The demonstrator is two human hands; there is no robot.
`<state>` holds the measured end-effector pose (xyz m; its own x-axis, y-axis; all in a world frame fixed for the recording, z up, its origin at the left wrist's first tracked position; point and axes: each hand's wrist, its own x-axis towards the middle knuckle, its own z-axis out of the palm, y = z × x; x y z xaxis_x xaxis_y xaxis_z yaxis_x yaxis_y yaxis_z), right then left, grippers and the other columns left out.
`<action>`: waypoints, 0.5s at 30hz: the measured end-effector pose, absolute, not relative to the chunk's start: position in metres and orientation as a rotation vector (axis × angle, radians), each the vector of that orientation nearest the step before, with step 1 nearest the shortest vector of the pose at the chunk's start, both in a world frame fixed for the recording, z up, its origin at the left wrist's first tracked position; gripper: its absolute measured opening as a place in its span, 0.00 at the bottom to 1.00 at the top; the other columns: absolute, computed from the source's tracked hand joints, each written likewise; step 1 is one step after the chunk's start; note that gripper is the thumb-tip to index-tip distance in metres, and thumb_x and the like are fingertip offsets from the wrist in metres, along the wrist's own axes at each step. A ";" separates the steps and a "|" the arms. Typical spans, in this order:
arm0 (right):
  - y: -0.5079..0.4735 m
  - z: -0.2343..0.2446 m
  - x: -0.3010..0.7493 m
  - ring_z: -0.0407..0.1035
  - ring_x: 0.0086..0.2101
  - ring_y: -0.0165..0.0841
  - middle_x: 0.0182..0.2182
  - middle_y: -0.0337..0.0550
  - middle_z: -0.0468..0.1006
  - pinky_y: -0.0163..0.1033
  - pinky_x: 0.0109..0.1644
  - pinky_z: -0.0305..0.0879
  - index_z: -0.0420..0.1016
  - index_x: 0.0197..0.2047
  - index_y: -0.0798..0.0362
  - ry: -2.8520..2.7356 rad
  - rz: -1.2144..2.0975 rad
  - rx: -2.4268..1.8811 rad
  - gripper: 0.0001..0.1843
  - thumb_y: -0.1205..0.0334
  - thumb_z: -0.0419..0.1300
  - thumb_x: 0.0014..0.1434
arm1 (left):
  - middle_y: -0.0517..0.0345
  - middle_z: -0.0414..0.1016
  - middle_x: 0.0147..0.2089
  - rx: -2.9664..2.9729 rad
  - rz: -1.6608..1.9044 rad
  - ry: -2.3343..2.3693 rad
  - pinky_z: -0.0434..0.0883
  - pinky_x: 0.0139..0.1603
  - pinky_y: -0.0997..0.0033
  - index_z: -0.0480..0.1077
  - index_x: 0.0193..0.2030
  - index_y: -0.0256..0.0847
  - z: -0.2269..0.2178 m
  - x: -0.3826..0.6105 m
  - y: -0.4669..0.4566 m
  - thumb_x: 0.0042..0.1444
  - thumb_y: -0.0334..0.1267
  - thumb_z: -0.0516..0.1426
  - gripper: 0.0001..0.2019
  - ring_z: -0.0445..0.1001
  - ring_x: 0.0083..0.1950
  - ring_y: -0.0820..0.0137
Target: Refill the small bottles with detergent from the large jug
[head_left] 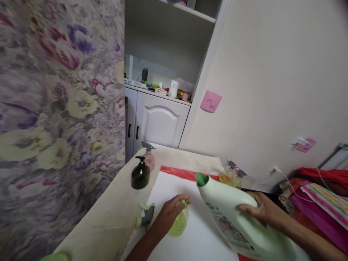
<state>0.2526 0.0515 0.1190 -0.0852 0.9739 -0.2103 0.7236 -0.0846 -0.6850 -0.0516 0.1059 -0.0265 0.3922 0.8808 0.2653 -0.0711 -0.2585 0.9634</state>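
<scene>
So the table has a cloth spread on it. Left hand sits on the cloth, wrapped round a small bottle, with a loose sprayer head just left of it at the cloth's edge. Right hand is to the right, on a big jug tipped toward the small bottle. Behind, off the cloth's left corner, a pump bottle stands in front of a spray bottle. Another sprayer is behind the jug. Cupboard at the back, curtain on the left.
</scene>
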 end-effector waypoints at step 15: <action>0.134 0.016 0.198 0.54 0.18 0.29 0.12 0.33 0.58 0.38 0.27 0.54 0.56 0.14 0.47 -1.375 0.746 -1.348 0.29 0.41 0.48 0.60 | 0.57 0.76 0.56 1.689 1.024 0.840 0.61 0.62 0.63 0.72 0.52 0.48 -0.030 -0.061 0.109 0.53 0.34 0.58 0.18 0.69 0.59 0.59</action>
